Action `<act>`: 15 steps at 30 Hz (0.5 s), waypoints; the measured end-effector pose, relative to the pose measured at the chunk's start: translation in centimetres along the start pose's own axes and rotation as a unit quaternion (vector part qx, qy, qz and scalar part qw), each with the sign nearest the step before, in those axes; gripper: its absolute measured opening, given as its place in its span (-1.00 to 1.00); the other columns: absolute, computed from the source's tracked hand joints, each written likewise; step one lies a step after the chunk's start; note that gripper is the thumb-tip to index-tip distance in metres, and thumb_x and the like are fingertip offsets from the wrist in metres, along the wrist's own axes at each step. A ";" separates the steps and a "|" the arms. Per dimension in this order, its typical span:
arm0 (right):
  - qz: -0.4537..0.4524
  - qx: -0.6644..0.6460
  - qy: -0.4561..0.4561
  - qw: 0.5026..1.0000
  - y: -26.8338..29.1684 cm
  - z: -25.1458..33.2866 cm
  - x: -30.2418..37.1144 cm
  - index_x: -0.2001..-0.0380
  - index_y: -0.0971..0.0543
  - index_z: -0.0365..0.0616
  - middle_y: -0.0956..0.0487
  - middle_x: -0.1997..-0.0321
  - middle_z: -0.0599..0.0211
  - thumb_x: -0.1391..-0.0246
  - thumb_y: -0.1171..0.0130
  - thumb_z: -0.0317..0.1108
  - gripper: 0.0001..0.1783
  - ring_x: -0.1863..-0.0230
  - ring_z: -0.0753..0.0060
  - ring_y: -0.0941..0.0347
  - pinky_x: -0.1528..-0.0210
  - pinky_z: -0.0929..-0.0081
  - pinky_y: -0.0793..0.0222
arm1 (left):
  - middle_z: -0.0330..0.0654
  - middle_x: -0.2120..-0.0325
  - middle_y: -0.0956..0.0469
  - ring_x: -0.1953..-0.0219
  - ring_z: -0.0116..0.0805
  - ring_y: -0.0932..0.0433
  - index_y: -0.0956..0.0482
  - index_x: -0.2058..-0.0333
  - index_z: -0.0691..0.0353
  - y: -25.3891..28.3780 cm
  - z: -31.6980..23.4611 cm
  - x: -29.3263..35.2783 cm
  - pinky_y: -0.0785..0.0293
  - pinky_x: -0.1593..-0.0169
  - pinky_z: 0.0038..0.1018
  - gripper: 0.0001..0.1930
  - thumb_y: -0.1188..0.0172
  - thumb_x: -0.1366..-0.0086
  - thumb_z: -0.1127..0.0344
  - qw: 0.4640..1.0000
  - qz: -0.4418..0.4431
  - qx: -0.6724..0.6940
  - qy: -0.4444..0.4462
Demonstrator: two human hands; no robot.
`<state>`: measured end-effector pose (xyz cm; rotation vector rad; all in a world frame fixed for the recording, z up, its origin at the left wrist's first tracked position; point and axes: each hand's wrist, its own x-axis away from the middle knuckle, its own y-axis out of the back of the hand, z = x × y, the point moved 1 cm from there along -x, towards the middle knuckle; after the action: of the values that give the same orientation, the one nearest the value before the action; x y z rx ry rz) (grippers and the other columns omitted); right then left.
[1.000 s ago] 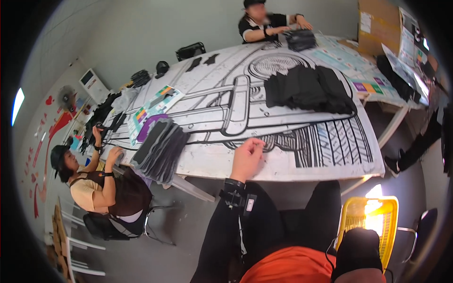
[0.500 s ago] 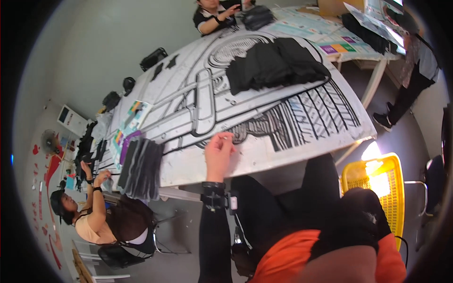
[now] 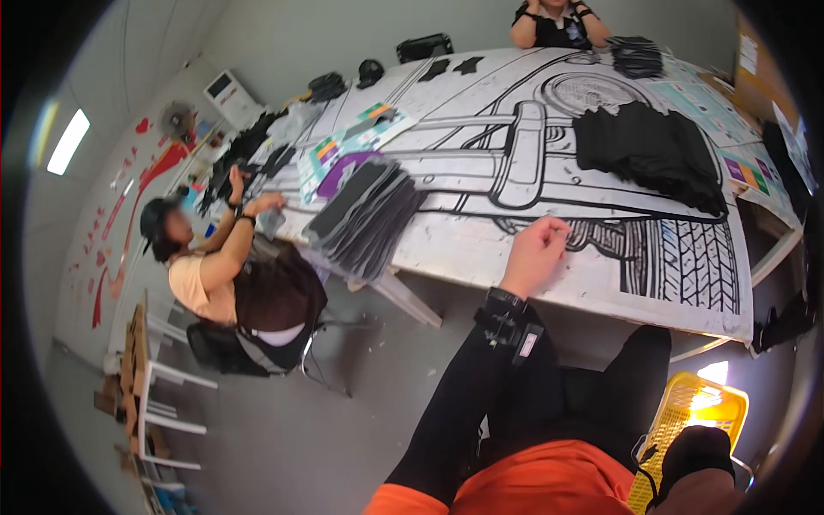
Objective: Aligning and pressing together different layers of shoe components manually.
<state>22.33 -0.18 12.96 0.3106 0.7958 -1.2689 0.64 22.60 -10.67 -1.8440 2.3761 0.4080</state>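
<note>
Down at the lower edge sat the wearer's orange top (image 3: pixel 549 481), dark trousers above it, and off to the right a yellow basket (image 3: pixel 674 408) catching bright light! The right arm's black sleeve (image 3: pixel 695 455) crossed in front of that basket; the right hand was out of sight, so its grip could not be told. Up the middle, then, came the left arm in black, a strapped device (image 3: pixel 502 316) at the wrist, and the left hand (image 3: pixel 536 249) hung over the near edge of the white table (image 3: pixel 463 249). Its fingers curled loosely inward, with nothing seen in them; whether the fingertips met, one could not tell. Bold black line art ran right across that tabletop! Left of the hand leaned a stack of dark grey pieces (image 3: pixel 365 219), fanned near the edge, and beyond the hand to the right lay a broad black cloth pile (image 3: pixel 648 154), well apart from the stack. Past the stack were colourful printed sheets (image 3: pixel 360 133), and at the table's left side a seated co-worker (image 3: pixel 232 275) had both hands raised. Across the far edge, another person (image 3: pixel 558 30) held both arms up, just beside a dark bundle (image 3: pixel 637 57).
</note>
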 end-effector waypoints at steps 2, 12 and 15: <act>0.004 0.008 -0.010 1.000 0.1 -0.5 0.5 0.10 -0.54 -0.25 -0.66 0.14 -0.18 -0.32 -0.14 0.03 -0.52 0.21 0.01 -0.65 0.13 0.22 -0.56 | -0.34 0.55 -0.59 0.48 -0.60 -0.55 -0.65 0.14 0.28 0.0 -0.2 -0.3 -0.45 0.36 -0.57 -0.88 -0.22 -0.47 0.37 1.000 -0.002 0.002 -0.001; -0.025 0.155 -0.013 0.987 3.3 1.3 4.2 0.16 -0.56 -0.24 -0.68 0.17 -0.17 -0.31 -0.17 -0.01 -0.57 0.24 0.03 -0.66 0.15 0.24 -0.58 | -0.36 0.60 -0.59 0.51 -0.63 -0.49 -0.68 0.19 0.25 1.0 0.4 -0.4 -0.39 0.35 -0.56 -0.91 -0.24 -0.45 0.38 1.000 -0.001 -0.004 0.015; -0.038 0.198 -0.009 0.979 3.6 2.4 5.6 0.18 -0.56 -0.24 -0.68 0.18 -0.16 -0.30 -0.18 -0.03 -0.59 0.25 0.04 -0.66 0.16 0.24 -0.58 | -0.37 0.57 -0.59 0.50 -0.65 -0.47 -0.68 0.16 0.26 0.2 0.0 -0.4 -0.37 0.35 -0.61 -0.90 -0.23 -0.46 0.39 0.998 0.019 0.046 0.026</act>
<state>26.99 -4.67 10.08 0.5928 0.5380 -1.4995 0.57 23.06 -10.56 -1.7947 2.4225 0.2505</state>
